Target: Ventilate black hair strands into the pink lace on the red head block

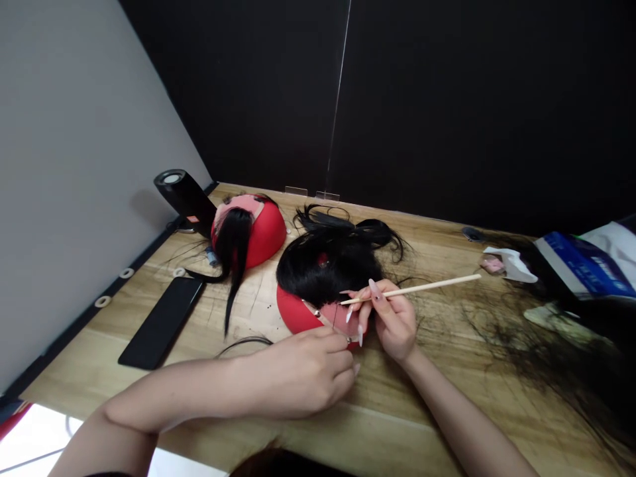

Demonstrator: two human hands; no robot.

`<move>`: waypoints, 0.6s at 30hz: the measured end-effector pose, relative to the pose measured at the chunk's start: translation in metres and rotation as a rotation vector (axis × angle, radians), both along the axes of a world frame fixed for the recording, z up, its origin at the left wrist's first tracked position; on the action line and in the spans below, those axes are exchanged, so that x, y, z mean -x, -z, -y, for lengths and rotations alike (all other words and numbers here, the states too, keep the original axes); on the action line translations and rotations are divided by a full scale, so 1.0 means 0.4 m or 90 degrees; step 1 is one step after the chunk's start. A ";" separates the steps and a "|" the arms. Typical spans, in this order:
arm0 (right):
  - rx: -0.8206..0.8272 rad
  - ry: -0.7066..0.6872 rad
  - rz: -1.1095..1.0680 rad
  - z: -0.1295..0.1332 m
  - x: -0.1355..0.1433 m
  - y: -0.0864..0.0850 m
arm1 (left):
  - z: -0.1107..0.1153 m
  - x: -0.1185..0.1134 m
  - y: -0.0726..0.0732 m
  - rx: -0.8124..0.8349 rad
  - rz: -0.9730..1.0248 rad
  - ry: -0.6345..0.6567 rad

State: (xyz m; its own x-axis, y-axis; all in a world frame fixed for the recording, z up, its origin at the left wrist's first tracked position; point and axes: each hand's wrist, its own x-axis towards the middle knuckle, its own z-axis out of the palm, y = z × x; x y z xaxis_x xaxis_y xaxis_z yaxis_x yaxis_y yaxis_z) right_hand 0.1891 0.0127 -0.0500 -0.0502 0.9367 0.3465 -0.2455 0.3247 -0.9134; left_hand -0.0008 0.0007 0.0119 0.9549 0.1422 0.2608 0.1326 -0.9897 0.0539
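Note:
A red dome-shaped wig block (293, 313) sits on the table under a pink net cap (340, 317), with long black hair (328, 265) swept to its far side. Between the fingers of my right hand (395, 321) is a ventilating needle (437, 283) with a slim pale wooden handle, its tip at the edge of the hair. My left hand (318, 371) lies closed against the block's near side. A thin dark line of hair runs up from its pinched fingertips, which are partly hidden, toward the needle's tip.
Behind on the left stands a second red wig block (268, 232) with a lock of black hair, beside a black cylindrical speaker (183, 199). A black phone (161, 323) lies on the left. Loose hair (541, 358) and a blue-white packet (586, 262) are on the right.

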 end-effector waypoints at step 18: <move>-0.053 0.078 0.065 0.002 0.012 0.003 | -0.025 -0.022 0.023 0.110 0.049 -0.001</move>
State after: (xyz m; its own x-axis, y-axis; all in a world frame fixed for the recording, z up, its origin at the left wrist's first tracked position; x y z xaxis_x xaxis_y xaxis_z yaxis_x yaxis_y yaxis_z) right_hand 0.1844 0.0118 -0.0513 0.0239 0.9062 0.4223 -0.1060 0.4223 -0.9002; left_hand 0.0079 0.0107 0.0027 0.9329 0.1930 0.3040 0.1236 -0.9646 0.2331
